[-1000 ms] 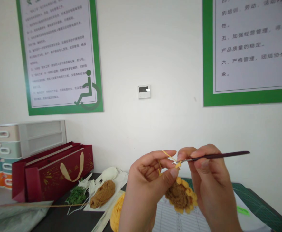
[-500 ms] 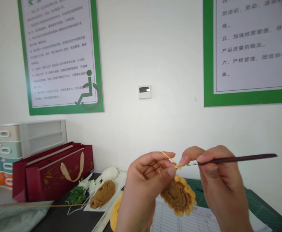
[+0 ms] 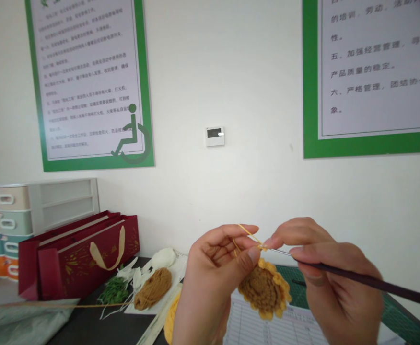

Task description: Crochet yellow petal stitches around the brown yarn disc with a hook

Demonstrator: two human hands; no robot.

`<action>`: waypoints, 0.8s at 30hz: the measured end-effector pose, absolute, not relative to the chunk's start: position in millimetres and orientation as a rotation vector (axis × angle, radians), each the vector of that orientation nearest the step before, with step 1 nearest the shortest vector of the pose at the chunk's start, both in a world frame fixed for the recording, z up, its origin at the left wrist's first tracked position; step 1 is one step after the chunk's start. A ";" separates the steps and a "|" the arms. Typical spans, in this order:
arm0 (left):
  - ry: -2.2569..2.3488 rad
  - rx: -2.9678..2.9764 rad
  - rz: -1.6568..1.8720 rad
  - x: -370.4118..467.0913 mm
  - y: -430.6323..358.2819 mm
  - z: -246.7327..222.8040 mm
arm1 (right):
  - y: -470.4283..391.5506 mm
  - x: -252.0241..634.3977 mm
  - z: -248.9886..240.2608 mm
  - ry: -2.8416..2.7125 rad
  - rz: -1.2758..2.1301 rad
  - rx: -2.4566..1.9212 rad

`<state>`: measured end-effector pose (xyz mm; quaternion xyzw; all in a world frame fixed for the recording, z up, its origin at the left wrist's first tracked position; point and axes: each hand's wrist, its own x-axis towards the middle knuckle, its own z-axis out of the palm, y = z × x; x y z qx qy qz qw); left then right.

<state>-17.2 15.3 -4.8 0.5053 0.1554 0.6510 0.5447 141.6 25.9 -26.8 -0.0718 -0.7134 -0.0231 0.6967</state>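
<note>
Between thumb and fingers, my left hand pinches the upper edge of a crocheted flower, round and brown with a scalloped yellow border. Yellow yarn passes over the left index finger down to the stitches. My right hand grips a crochet hook with a dark handle and thin metal shaft. The hook's tip sits in the yellow stitches beside my left thumb, and the right index fingertip touches the yarn there. The handle slopes down to the right.
On the dark table, a brown yarn ball, green yarn, white yarn and a yellow yarn ball lie left of my hands. Red gift bags and a drawer unit stand behind. A printed sheet and green cutting mat lie below.
My right hand has rotated, so the hook's handle, nearly level before, now tilts down to the right. The left hand and the flower have barely shifted.
</note>
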 end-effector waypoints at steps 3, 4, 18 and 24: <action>0.400 1.198 1.537 -18.0 14.7 -5.0 | 25.8 146.6 -27.4 -1.639 -0.114 -0.163; 0.401 1.202 1.532 -18.4 14.4 -4.9 | 25.9 147.4 -27.9 -1.656 -0.134 -0.164; 0.450 1.090 1.573 -10.1 7.1 -0.7 | 51.2 133.9 -36.7 -1.531 -0.353 -0.168; 0.493 1.151 1.699 -4.0 7.2 -1.7 | 33.9 119.2 -33.6 -1.452 -0.534 -0.287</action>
